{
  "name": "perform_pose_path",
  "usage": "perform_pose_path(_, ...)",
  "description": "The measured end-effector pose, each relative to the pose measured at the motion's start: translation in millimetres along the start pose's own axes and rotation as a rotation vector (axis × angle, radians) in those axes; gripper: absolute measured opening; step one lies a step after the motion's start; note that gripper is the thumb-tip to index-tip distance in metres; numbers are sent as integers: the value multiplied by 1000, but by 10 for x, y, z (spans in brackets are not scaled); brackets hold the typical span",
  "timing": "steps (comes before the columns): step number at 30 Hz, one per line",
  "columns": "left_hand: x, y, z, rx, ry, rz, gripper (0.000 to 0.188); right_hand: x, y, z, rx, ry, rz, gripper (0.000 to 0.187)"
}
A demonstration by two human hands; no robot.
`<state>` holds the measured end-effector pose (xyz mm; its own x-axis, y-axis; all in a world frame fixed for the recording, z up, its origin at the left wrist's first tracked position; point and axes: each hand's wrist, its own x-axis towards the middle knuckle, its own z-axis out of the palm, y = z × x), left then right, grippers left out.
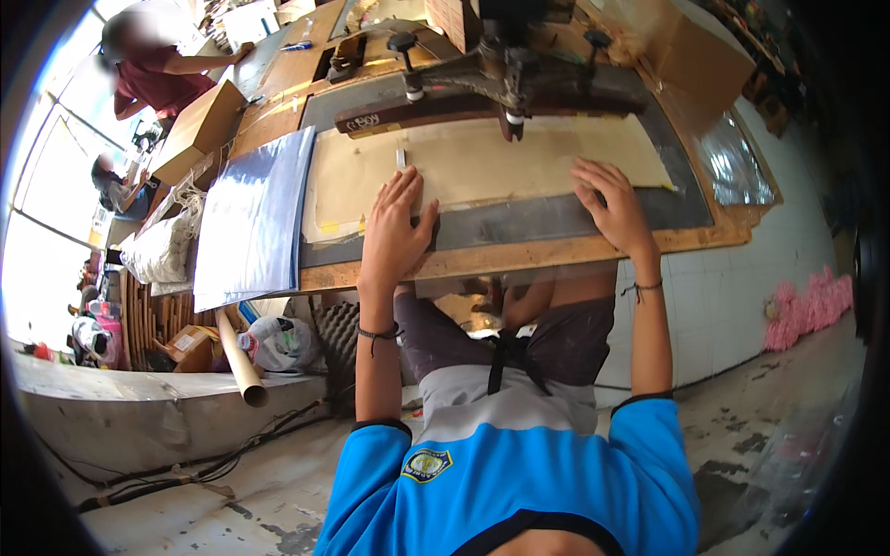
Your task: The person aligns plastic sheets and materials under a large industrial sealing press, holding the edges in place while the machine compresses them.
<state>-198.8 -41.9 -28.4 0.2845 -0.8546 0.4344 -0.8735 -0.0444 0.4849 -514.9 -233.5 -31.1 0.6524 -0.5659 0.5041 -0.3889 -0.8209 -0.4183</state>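
My left hand (399, 227) lies on the near left part of a tan rectangular sheet (501, 171), fingers stretched forward and thumb apart. On the sheet's right part rests my right hand (612, 208), its fingers spread and slightly bent. Neither hand grips anything that I can see. Yellow tape pieces show along the sheet's edges, and it lies on a dark grey mat (547, 218). Just beyond my left fingertips is a small pale strip (400, 158). A dark red bar (436, 116) on a black metal frame with knobs (514, 79) stands across the sheet's far edge.
Left of the mat lies a stack of shiny clear plastic sheets (255, 208). Cardboard boxes stand at left (197, 130) and far right (695, 60). Clear plastic (732, 162) lies at the right. Below left is a cardboard tube (239, 361). Two people are at the far left.
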Motion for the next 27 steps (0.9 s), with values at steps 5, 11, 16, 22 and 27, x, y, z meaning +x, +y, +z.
perform_pose_path(5, -39, -40, 12, 28, 0, -3, 47, -10, 95, 108, -38, 59, 30, 37)
perform_pose_path(11, -27, -102, 35, -17, 3, -7, 45, -16, 125, 101, -24, 101, -37, 39)
perform_pose_path(16, -36, -85, 64, 49, 9, 6, 49, -6, 162, 112, -20, 101, -32, 39)
perform_pose_path(22, -6, -89, 50, 112, -10, 4, 55, -35, 159, 104, 4, 56, 23, 39)
perform_pose_path(27, 9, -134, 77, 82, 14, -4, 55, -35, 118, 79, 36, 67, 103, 40)
